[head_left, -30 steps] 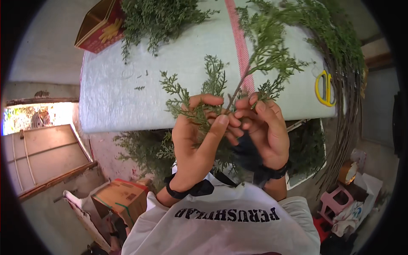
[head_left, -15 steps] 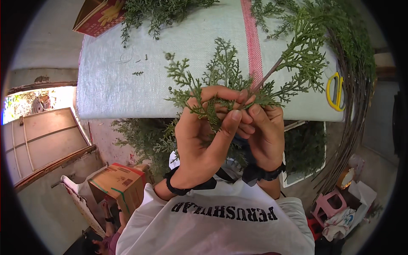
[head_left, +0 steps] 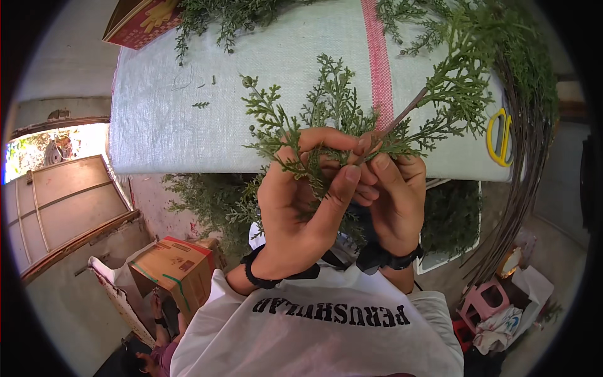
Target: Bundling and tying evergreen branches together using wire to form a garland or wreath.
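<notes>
My left hand (head_left: 289,201) was mostly closed, thumb and forefinger pinching the stems of leafy conifer sprigs (head_left: 336,94); my right hand (head_left: 400,204) was curled beside it, its thumb and fingers closed on the same gathered stems. The sprigs were held over the near edge of a bench (head_left: 239,132) covered in white woven sheeting with one red stripe. At its far left sat one open red box (head_left: 141,28) with yellow printed artwork, contents unclear. One brown carton (head_left: 179,267), bearing small printed marks and green tape, stood low on the left. Black lettering crossed my white top (head_left: 326,345). One pair of yellow-handled scissors (head_left: 505,141) lay at right, beside one bundle of long branches (head_left: 524,151).
</notes>
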`<state>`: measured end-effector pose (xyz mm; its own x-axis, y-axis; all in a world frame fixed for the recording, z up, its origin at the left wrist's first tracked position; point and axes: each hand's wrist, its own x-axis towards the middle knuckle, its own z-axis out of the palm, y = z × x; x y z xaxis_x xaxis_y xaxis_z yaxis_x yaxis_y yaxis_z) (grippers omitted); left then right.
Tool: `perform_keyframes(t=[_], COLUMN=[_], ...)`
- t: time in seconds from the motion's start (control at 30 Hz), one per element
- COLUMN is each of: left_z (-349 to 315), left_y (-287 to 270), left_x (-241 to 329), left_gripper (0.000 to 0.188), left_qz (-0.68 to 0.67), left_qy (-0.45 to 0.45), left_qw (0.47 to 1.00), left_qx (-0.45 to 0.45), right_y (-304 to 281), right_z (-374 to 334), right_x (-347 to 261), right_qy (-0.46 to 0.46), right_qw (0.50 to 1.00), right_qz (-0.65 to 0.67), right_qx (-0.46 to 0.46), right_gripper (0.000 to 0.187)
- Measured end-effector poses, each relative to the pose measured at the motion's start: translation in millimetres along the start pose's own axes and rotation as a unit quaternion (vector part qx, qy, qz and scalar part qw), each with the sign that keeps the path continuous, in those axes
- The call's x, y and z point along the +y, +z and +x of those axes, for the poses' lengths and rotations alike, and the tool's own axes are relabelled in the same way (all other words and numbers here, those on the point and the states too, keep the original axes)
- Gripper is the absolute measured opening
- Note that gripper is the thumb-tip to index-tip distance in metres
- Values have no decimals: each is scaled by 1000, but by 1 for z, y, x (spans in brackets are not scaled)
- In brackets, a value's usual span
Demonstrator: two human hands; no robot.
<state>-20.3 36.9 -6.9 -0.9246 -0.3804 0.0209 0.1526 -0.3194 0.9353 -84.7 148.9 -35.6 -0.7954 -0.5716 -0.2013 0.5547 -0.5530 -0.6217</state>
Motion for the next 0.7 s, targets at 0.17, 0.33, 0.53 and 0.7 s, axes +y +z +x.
perform_keyframes(t=[0.17,0.33,0.53,0.7], left_z=[-1,0,0,2], left_y=[-2,0,-7,-9], left_x=[-2,1,4,5], left_gripper=[26,27,24,23], left_qz=[3,17,-5,9], left_qy=[-1,-28,-49,-71], left_qw=[1000,999,999,997], left_qx=[1,10,-11,-20], right_y=[3,0,-10,-1], right_z=[-1,-1,-4,-3], right_x=[1,2,-2,-4], right_qy=[-18,-24,-20,-34], right_qw=[997,996,994,991], right_qz=[-70,-88,-102,-122], right_qx=[21,23,20,46], right_gripper=[25,24,21,23])
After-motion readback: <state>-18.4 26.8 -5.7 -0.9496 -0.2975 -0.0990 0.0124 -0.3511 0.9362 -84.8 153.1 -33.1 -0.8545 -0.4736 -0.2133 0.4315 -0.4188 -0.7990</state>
